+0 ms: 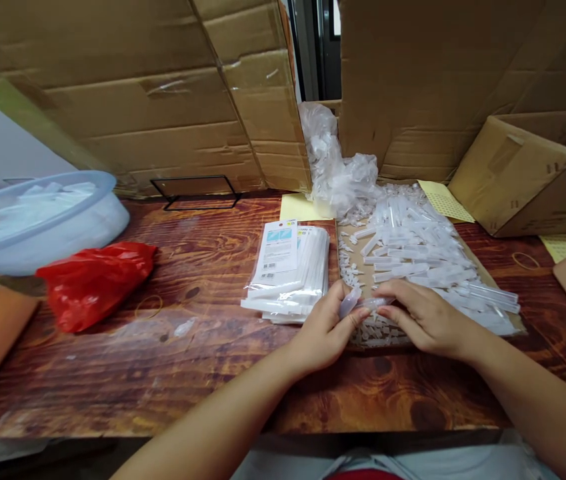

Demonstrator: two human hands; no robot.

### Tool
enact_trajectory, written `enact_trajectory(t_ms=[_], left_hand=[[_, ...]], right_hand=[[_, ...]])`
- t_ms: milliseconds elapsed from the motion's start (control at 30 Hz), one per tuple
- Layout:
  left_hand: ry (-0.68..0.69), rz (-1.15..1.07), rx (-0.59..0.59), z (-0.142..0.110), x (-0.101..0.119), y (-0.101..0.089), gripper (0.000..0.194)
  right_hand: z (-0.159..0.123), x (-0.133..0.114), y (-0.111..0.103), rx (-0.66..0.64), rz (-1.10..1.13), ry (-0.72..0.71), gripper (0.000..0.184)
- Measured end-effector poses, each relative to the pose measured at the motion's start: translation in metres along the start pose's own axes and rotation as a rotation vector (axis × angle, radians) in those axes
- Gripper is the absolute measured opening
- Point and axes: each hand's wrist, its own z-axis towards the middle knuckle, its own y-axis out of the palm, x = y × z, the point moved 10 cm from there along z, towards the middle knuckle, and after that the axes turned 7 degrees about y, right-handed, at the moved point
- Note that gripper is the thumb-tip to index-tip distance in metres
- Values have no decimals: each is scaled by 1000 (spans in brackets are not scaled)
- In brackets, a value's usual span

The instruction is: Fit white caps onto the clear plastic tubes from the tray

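In the head view my left hand [331, 325] pinches a small translucent plastic piece [349, 302] between thumb and fingers. My right hand [425, 317] is closed on the end of another clear plastic piece [373, 303], close to the left fingertips. Whether the two pieces are joined cannot be made out. Both hands are over the front of a shallow cardboard tray [487, 272]. It bears a heap of clear plastic tubes [413, 250] and many tiny white pieces [350, 263]. Just left of it lies a stack of clear packets [290, 293] with printed cards.
A red plastic bag [95, 283] and a translucent basin [83, 223] of white packets stand left. Crumpled clear film [337, 167] lies behind the tray. A cardboard box [517, 167] sits back right, beside yellow sheets [445, 200]. Tall cardboard [137, 87] walls the back.
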Motion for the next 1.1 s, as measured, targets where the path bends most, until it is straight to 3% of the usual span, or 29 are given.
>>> enact_trajectory(t_ms=[67, 267, 500, 600, 833, 967, 1033, 1100], left_hand=[[23, 31, -3, -1, 4, -1, 17], [50, 95, 0, -1, 10, -2, 13], [30, 47, 32, -3, 12, -4, 17], [79, 126, 54, -6, 14, -5, 13], [280, 288, 91, -8, 26, -5, 2], [135, 284, 27, 0, 9, -5, 10], [51, 202, 66, 2, 0, -9, 14], [6, 110, 145, 3, -4, -15, 14]], right_hand=[[-1, -6, 0, 14, -17, -39, 15], [1, -4, 2, -6, -59, 18, 10], [-2, -25, -1, 55, -70, -141, 18], [-1, -21, -1, 72, -38, -54, 16], [6, 3, 5, -41, 138, 216, 15], [17, 20, 13, -159, 211, 285, 19], [27, 30, 10, -211, 219, 279, 22], [39, 47, -8, -179, 202, 272, 23]])
